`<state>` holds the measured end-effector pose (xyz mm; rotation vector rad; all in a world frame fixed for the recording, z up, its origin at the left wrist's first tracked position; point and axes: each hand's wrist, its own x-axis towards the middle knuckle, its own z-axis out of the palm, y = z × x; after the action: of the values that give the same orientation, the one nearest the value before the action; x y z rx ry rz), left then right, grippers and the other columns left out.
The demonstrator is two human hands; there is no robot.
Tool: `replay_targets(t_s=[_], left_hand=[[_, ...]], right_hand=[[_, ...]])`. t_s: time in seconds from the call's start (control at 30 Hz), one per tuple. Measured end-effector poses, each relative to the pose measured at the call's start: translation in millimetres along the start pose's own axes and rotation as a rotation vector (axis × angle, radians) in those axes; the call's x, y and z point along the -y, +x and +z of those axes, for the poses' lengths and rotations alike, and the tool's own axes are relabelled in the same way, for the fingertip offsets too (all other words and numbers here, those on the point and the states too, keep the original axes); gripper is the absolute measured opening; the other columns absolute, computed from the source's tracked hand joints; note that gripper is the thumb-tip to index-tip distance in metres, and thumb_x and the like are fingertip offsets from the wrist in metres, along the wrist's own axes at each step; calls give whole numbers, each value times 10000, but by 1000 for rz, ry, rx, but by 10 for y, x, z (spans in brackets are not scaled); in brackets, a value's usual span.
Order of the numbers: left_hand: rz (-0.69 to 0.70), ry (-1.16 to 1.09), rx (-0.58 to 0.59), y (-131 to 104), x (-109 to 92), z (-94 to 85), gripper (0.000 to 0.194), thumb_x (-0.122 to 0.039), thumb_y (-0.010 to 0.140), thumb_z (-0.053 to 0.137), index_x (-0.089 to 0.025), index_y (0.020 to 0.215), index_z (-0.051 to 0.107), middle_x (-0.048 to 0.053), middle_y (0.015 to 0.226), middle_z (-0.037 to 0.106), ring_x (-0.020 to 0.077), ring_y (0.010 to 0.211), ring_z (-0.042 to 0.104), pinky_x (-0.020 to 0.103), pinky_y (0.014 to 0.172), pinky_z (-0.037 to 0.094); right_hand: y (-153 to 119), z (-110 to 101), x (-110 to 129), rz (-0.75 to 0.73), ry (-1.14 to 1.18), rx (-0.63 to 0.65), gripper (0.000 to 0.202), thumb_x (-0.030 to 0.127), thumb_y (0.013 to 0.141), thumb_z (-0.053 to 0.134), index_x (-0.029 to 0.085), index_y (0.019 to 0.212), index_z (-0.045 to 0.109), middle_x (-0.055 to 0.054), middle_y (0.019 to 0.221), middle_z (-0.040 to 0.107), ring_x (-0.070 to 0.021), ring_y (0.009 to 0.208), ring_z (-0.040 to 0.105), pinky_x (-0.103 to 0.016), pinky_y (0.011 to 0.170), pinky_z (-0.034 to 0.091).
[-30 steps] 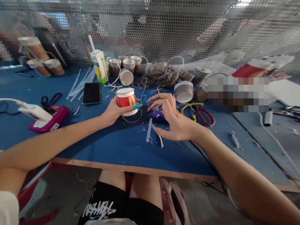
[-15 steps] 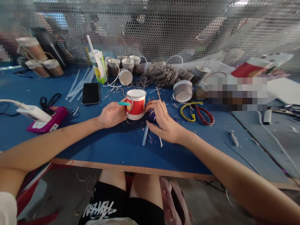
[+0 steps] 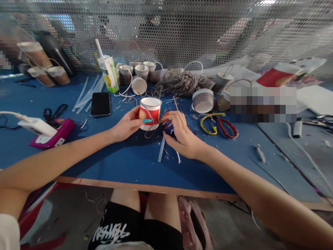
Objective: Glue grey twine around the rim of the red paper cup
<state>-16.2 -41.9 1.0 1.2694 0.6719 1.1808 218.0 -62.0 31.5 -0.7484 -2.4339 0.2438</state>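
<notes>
In the head view, the left hand's fingers (image 3: 127, 125) grip a red-and-white paper cup (image 3: 150, 113) upright over the blue table (image 3: 104, 163), left of the yellow-and-red-handled pliers (image 3: 219, 125), while the right hand's fingers (image 3: 179, 130), narrowly bent, pinch the thin cord (image 3: 152, 134) at the cup's side.

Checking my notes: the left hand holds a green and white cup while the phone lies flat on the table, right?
No, the head view shows the left hand holding a red and white cup; the phone does lie flat on the table.
</notes>
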Motion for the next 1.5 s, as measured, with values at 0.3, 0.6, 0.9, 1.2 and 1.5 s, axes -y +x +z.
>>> replay_targets(t_s=[0.3, 0.6, 0.9, 1.2, 1.5], left_hand=[[111, 178, -220, 34, 31, -3, 634, -427, 560, 920, -212, 1063, 599, 40, 1066, 708, 223, 980, 684, 449, 960, 556], [240, 457, -374, 2, 17, 16, 614, -410, 547, 909, -195, 1008, 565, 30, 991, 644, 207, 919, 626, 412, 915, 526], [221, 487, -369, -56, -36, 90, 535, -435, 616, 878, -197, 989, 577, 30, 961, 648, 206, 892, 605, 394, 903, 495], [173, 406, -375, -65, -66, 127, 556, -430, 608, 887, -188, 1010, 588, 48, 1000, 682, 209, 918, 636, 385, 884, 542], [148, 279, -325, -60, -50, 122, 622, -448, 578, 904, -198, 1060, 601, 64, 1047, 716, 214, 906, 667, 369, 830, 569]], right_hand=[[15, -43, 52, -50, 158, -217, 279, 128, 856, 519, 220, 1119, 497, -112, 1143, 639, -274, 1089, 594, -513, 948, 477], [7, -39, 225, -65, 448, 137, 277, 250, 938, 535, 226, 1213, 549, -98, 1306, 623, -226, 1030, 532, -462, 954, 490], [44, -15, 164, 18, 454, 130, 164, 279, 972, 459, 248, 1111, 541, -95, 1208, 653, -248, 1018, 536, -475, 917, 494], [62, -44, 122, 188, 763, -22, 66, 296, 914, 524, 247, 948, 499, -76, 1027, 645, -253, 1060, 611, -435, 903, 469], [120, -21, 37, 273, 1001, -205, 74, 255, 777, 585, 213, 828, 551, -62, 972, 709, -165, 736, 610, -352, 743, 508]])
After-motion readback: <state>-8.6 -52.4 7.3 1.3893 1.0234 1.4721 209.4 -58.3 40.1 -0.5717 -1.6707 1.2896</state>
